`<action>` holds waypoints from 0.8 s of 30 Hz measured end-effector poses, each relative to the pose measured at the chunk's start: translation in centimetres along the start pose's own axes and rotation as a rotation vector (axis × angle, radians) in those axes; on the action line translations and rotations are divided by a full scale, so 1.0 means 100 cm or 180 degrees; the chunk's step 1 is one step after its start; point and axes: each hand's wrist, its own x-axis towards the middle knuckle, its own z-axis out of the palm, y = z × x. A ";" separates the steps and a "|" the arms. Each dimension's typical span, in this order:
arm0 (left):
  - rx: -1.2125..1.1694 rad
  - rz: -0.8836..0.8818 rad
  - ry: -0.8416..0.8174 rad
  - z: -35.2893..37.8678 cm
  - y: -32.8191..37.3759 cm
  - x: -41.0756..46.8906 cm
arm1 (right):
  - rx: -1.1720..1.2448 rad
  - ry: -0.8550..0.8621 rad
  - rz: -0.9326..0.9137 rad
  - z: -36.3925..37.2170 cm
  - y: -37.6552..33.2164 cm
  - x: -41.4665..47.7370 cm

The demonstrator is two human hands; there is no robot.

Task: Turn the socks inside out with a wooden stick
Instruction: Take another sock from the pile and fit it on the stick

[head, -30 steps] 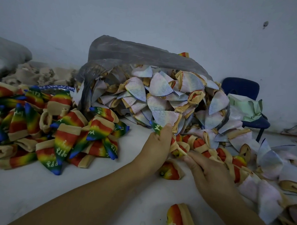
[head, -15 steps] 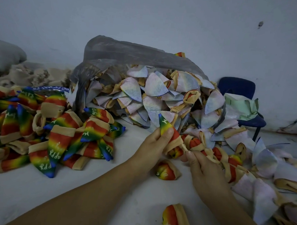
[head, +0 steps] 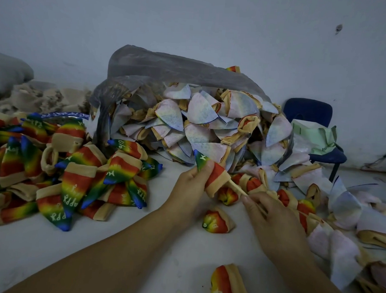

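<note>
My left hand [head: 189, 186] grips a rainbow sock [head: 210, 172] with a tan cuff, held up over the white table, its blue-green toe pointing up and left. A thin wooden stick [head: 237, 188] comes out of the sock's cuff and runs down to the right into my right hand [head: 270, 218], which holds it between thumb and fingers. Pale inside-out socks [head: 200, 115] spill from a grey plastic bag [head: 169, 70] behind my hands.
A pile of rainbow socks [head: 71, 169] lies on the left of the white table [head: 94, 252]. Two loose rainbow socks lie near my arms, one [head: 216, 220] between my hands and one [head: 225, 285] at the bottom edge. A blue chair [head: 310, 111] with green fabric stands at the right.
My left hand has lifted the rainbow sock up and away from my right hand, so the wooden stick now shows between the cuff and my right hand.
</note>
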 end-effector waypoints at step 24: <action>-0.0587 0.0178 -0.0101 0.013 0.015 0.003 | 0.0679 -0.0279 -0.0215 0.009 -0.013 -0.006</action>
